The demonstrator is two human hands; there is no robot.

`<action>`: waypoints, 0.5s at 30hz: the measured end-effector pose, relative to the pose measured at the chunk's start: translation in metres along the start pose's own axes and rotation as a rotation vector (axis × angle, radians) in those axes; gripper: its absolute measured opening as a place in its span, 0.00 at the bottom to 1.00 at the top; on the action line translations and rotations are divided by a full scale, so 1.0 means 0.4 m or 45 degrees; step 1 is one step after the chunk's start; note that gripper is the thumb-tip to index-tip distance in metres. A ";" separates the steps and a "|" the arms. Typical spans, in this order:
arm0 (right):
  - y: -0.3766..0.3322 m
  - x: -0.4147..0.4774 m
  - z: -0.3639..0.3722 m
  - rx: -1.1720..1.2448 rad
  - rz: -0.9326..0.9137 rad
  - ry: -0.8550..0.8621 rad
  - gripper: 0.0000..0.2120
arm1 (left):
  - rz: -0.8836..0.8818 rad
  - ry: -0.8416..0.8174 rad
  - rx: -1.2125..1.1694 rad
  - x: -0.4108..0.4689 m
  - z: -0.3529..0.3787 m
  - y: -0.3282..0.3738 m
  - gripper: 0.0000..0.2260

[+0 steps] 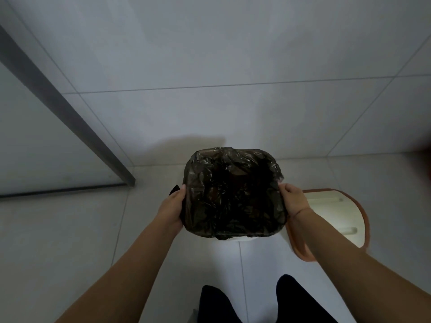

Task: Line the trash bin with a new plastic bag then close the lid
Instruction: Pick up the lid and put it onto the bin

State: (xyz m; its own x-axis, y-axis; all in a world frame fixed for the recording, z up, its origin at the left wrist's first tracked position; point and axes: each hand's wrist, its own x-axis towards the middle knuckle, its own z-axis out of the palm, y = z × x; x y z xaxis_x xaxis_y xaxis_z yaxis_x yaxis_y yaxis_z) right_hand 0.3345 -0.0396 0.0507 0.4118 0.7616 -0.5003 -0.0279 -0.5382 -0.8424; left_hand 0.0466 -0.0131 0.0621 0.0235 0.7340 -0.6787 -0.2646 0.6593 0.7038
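Black bag (233, 194) over bin rim, 2 hands' fingers (283, 188) gripping its sides, lid (345, 213) off

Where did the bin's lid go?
In the head view the lid lies on the floor tiles to the right of the trash bin, inner side up, just behind the right hand and forearm, and partly hidden by them.

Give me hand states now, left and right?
Left hand: closed on the black plastic bag at the bin's left edge.
Right hand: closed on the bag at the right edge.
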 end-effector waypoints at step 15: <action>0.049 0.000 -0.184 -0.113 -0.010 0.057 0.19 | 1.414 0.485 0.663 -0.207 0.290 0.023 0.10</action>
State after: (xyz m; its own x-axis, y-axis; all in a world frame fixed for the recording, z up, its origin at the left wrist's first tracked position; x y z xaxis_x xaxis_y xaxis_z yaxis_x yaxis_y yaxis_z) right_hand 0.4010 -0.0769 0.0490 0.4524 0.7501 -0.4824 0.0553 -0.5634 -0.8243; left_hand 0.1541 -0.0490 0.1490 -0.2645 0.8924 0.3655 0.4435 -0.2240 0.8678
